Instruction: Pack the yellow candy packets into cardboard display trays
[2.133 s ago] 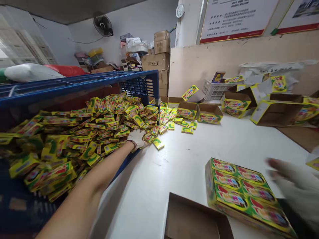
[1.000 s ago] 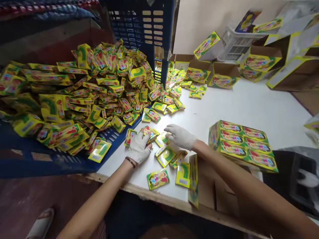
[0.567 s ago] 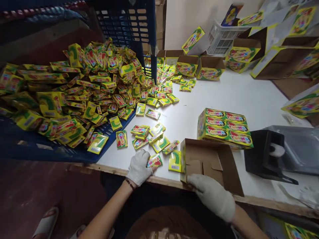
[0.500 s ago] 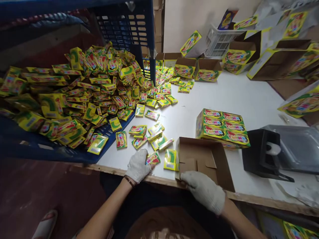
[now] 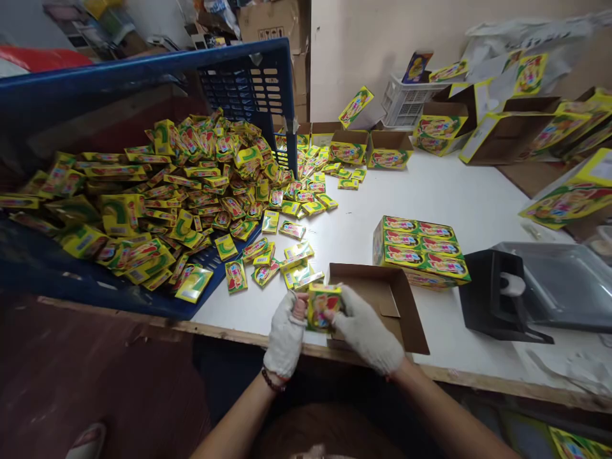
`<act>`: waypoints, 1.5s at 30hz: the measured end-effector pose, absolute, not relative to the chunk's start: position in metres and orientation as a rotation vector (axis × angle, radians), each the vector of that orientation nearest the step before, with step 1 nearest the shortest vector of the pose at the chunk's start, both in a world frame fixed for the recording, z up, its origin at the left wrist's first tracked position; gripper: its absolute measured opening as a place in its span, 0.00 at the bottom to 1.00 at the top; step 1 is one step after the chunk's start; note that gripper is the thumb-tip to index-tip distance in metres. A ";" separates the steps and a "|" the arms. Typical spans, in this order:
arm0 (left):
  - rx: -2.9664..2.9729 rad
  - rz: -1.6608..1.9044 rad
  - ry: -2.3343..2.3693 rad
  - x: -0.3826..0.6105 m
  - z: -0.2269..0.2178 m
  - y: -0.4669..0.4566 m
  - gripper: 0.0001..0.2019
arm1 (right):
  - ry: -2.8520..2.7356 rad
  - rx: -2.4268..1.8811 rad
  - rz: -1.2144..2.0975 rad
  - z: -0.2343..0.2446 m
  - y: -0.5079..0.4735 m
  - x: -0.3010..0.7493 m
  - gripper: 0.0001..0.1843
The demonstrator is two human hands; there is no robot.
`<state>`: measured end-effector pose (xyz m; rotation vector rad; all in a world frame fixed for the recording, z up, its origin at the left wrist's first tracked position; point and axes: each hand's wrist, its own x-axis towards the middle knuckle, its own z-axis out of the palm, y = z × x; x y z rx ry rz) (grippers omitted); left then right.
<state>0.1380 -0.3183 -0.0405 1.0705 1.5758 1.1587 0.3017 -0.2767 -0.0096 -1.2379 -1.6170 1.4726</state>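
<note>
Over the table's front edge, my left hand [image 5: 285, 335] and my right hand [image 5: 367, 328], both in white knit gloves with bare fingertips showing, grip a small yellow-green printed box [image 5: 323, 307] from either side. It may be more than one box pressed together; I cannot tell. My right thumb lies across its front, while my left fingers curl at its left edge. Just right of it, partly behind my right hand, is an open brown cardboard carton [image 5: 406, 303]. Several loose small boxes [image 5: 297, 271] lie beyond my left hand.
A tilted blue plastic crate [image 5: 253, 80] at left spills a heap of small boxes [image 5: 191, 185]. Right stand a block of stacked boxes [image 5: 421, 248], a black tape dispenser [image 5: 492, 293] and a clear plastic lid [image 5: 564, 280]. Open printed cartons [image 5: 389, 158] line the back.
My left hand has lifted from the table and moved right to meet my right hand, which has left the carton's edge. Both now hold the small box. The view has tilted up slightly.
</note>
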 end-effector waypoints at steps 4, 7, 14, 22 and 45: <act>1.475 0.858 1.891 0.148 -0.069 -0.309 0.13 | -1.573 -1.413 1.167 0.001 -0.256 0.345 0.21; 1.700 0.552 1.963 0.157 -0.088 -0.304 0.28 | -1.678 -1.490 1.041 0.005 -0.251 0.369 0.20; 1.366 0.888 1.655 0.116 -0.088 -0.310 0.21 | -1.958 -1.308 1.177 -0.001 -0.278 0.334 0.12; 0.790 1.238 1.094 0.108 -0.055 -0.338 0.20 | -1.345 -1.223 1.601 -0.033 -0.309 0.260 0.21; 1.996 0.565 1.715 0.084 -0.091 -0.241 0.27 | -2.799 -1.564 0.697 -0.036 -0.306 0.252 0.17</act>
